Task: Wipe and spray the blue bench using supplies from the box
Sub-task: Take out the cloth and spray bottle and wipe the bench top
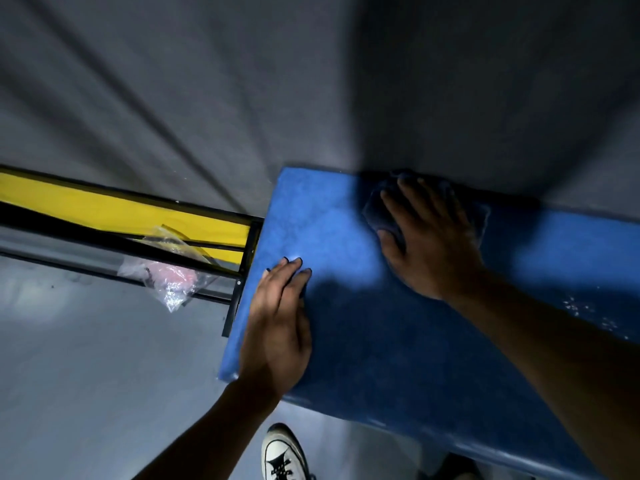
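Now, from the head camera, the blue bench (pixel 346 237) fills the frame from centre to four o'clock. At one o'clock the right hand (pixel 429 244) presses flat, fingers spread, on a dark cloth (pixel 381 202); at seven o'clock the left hand (pixel 277 320) lies open and empty on the bench's edge, beside a plastic bag (pixel 169 271).

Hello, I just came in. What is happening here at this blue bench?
A person is wiping the blue bench. The right hand lies flat on a dark cloth near the far edge of the bench top, pressing it down. The left hand rests open on the near left end, apparently for support. A clear plastic bag hangs on the black and yellow frame beside the bench. No spray bottle is in view.
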Tool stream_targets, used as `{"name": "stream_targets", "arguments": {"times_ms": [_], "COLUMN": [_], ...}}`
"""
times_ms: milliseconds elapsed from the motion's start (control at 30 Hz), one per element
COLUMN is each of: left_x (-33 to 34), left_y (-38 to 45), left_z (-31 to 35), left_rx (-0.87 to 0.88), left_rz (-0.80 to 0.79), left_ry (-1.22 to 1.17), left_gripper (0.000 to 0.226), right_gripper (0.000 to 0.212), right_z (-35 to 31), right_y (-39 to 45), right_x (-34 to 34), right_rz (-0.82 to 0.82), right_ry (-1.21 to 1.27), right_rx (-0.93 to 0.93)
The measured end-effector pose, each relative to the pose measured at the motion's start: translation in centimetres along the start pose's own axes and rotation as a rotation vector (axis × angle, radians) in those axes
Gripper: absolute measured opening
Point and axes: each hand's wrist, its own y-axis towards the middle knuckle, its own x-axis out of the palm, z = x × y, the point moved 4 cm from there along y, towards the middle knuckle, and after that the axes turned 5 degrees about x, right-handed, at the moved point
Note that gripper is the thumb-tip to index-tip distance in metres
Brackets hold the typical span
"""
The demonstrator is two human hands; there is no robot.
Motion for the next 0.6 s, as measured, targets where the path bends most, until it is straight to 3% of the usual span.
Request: {"name": "stream_targets", "arguments": {"times_ms": [200, 367, 600], "left_x": [0.2, 0.2, 1.1], "left_y": [-0.3, -0.2, -0.6], "left_z": [0.4, 1.1, 3.0], "left_rx": [0.0, -0.047, -0.118], "left_rz": [0.003, -0.012, 0.041], "left_ry": [0.073, 0.097, 0.139], "left_gripper": [0.04, 0.04, 0.045], "right_gripper": [0.065, 0.065, 0.063], "right_z": [0.7, 1.8, 2.4], "right_y": [-4.3, -11.9, -21.7], "right_x": [-0.7, -2.3, -3.2], "right_rz": [-0.062, -0.137, -0.049], "right_ry": [0.036, 0.033, 0.079], "right_rx": [0.207, 0.204, 0.126]}}
